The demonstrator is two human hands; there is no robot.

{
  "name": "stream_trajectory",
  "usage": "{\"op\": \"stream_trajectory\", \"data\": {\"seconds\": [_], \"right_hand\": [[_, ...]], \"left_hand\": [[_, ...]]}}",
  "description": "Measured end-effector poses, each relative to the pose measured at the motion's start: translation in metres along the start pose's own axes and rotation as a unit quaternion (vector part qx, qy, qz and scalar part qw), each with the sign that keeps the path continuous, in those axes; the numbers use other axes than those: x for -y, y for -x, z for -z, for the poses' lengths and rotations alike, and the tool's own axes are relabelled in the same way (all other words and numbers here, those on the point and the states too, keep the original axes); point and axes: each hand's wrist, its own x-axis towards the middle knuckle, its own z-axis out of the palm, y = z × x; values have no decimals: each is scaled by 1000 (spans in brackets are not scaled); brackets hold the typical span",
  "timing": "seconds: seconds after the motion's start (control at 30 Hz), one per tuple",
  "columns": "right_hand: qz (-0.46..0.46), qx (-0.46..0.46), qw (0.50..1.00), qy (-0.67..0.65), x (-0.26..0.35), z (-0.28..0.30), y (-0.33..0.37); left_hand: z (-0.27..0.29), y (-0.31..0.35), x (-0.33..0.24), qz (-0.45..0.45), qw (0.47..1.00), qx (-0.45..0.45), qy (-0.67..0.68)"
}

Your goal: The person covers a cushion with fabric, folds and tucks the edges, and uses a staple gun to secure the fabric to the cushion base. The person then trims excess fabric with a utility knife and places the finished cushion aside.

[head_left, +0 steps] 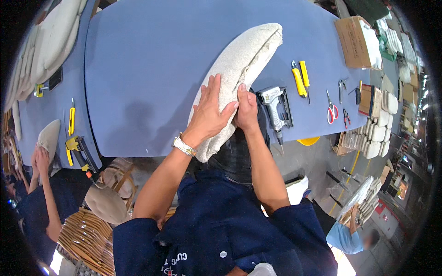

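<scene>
A long cream upholstered cushion (244, 60) leans from my lap up onto the blue worktable (152, 69). My left hand (212, 108) lies flat with fingers spread on its fabric near the lower end; a metal watch is on that wrist. My right hand (247, 108) grips the cushion's right edge, fingers curled around the fabric. A grey pneumatic staple gun (275, 108) lies on the table just right of my right hand.
Two yellow-handled tools (300, 77), red-handled scissors (331, 110) and pliers (346, 117) lie further right. A cardboard box (354, 41) sits at the far right corner. At left, another person's hands (40, 158) hold a cushion beside a yellow staple gun (78, 149). Wicker chairs (92, 230) stand below.
</scene>
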Motion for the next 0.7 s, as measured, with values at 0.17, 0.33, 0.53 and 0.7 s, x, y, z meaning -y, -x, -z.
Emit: {"op": "stream_trajectory", "data": {"seconds": [0.17, 0.33, 0.53, 0.7], "right_hand": [[-200, 124, 947, 217, 60, 39, 5], [35, -113, 889, 443, 41, 135, -3], [71, -172, 719, 670, -14, 173, -7], [2, -147, 812, 565, 48, 163, -5]], "left_hand": [[-13, 2, 0, 20, 1000, -8, 11], [-7, -6, -2, -9, 998, -29, -46], [-2, -4, -28, 57, 996, 21, -68], [-4, -4, -25, 63, 996, 21, -63]]}}
